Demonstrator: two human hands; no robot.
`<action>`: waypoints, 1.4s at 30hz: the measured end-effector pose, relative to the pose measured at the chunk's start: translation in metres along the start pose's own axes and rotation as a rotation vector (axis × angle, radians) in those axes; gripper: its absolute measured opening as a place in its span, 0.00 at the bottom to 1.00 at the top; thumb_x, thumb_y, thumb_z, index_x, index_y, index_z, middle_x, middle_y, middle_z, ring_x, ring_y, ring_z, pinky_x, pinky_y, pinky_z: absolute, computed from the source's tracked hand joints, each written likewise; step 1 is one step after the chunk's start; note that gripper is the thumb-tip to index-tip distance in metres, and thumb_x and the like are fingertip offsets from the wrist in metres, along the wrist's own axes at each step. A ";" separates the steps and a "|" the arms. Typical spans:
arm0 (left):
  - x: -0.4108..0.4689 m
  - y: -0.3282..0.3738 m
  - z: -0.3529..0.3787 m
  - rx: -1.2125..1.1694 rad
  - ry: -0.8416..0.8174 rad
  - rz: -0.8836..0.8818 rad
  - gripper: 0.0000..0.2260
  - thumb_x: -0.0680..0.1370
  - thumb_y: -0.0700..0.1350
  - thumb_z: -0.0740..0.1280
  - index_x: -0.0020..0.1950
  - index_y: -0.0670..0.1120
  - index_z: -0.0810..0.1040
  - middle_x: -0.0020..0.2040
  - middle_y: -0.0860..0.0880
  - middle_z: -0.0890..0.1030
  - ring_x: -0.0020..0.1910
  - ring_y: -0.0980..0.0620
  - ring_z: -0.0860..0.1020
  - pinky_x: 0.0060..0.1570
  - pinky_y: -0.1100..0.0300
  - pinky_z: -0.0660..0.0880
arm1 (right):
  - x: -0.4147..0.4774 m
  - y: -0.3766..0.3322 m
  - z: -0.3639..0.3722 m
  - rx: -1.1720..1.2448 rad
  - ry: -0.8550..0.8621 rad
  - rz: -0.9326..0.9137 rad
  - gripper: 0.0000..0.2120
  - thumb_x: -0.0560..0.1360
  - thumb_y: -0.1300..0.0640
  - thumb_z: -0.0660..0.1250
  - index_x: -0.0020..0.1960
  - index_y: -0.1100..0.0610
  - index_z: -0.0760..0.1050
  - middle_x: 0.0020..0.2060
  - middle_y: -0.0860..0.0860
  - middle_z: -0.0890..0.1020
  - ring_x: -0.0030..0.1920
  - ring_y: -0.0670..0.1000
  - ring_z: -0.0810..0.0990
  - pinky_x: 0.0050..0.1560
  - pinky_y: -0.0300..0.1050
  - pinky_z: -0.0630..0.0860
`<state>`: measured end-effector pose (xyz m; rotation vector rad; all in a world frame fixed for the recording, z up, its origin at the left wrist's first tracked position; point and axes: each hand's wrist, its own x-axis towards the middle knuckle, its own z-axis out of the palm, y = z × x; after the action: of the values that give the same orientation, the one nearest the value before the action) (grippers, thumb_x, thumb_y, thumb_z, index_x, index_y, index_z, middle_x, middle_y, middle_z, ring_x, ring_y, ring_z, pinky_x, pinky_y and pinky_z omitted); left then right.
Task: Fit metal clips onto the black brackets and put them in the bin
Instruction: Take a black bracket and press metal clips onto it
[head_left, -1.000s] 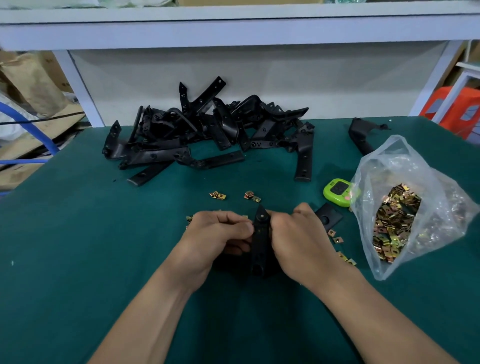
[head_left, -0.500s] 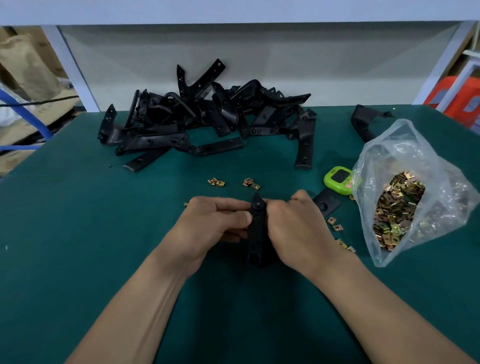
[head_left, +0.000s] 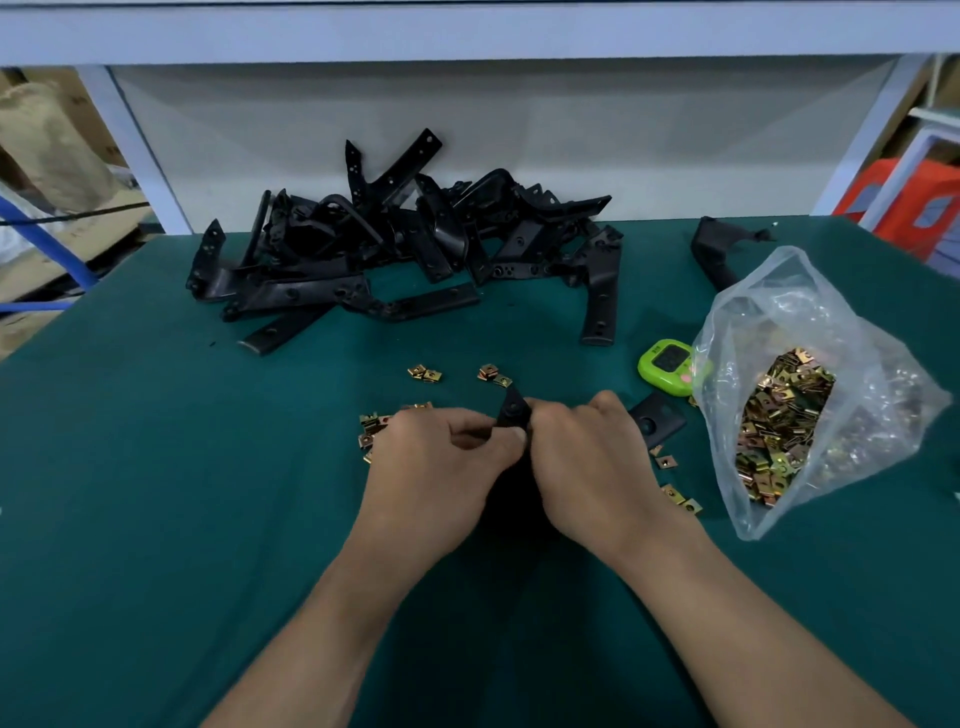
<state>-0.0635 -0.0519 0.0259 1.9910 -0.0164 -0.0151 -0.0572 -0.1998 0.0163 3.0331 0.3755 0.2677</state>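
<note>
Both hands, left (head_left: 441, 457) and right (head_left: 582, 457), pinch one black bracket (head_left: 513, 410) over a green table (head_left: 156, 519). A white shelf frame (head_left: 467, 31) and a grey wall panel (head_left: 519, 124) stand behind.

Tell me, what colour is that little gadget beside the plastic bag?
The gadget is lime green with a dark screen; the head view shows it.

The left forearm (head_left: 332, 613) and the right forearm (head_left: 753, 623) are stretched forward from the lower edge and brought together at the middle. The left hand (head_left: 441, 457) is held knuckles up, its fingers curled inward, one fingertip pressed against a black bracket (head_left: 513, 413). The right hand (head_left: 587, 457) is curled likewise, its fingers closed on the same bracket. The hands are set just beside each other.
</note>
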 end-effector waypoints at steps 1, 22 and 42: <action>-0.002 0.001 0.001 0.065 0.040 0.037 0.05 0.73 0.52 0.76 0.37 0.56 0.85 0.33 0.61 0.84 0.34 0.65 0.81 0.31 0.73 0.73 | -0.001 0.000 0.000 0.008 0.003 0.014 0.10 0.73 0.59 0.65 0.52 0.48 0.72 0.41 0.47 0.80 0.43 0.53 0.81 0.47 0.50 0.61; -0.008 -0.002 0.006 0.255 0.144 0.322 0.11 0.67 0.58 0.72 0.36 0.51 0.83 0.31 0.58 0.82 0.34 0.54 0.80 0.35 0.57 0.76 | -0.008 0.003 -0.002 0.120 0.050 0.048 0.10 0.72 0.60 0.63 0.50 0.48 0.68 0.38 0.47 0.80 0.41 0.53 0.80 0.46 0.47 0.59; 0.004 -0.002 0.003 0.061 0.253 0.122 0.08 0.68 0.55 0.69 0.35 0.52 0.80 0.29 0.59 0.81 0.28 0.61 0.77 0.28 0.70 0.67 | -0.007 0.007 -0.004 0.451 0.488 0.134 0.10 0.76 0.55 0.71 0.57 0.54 0.80 0.50 0.47 0.83 0.55 0.52 0.77 0.64 0.45 0.65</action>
<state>-0.0591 -0.0545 0.0229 2.0363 0.0259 0.3189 -0.0633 -0.2081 0.0196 3.4034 0.2891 1.0805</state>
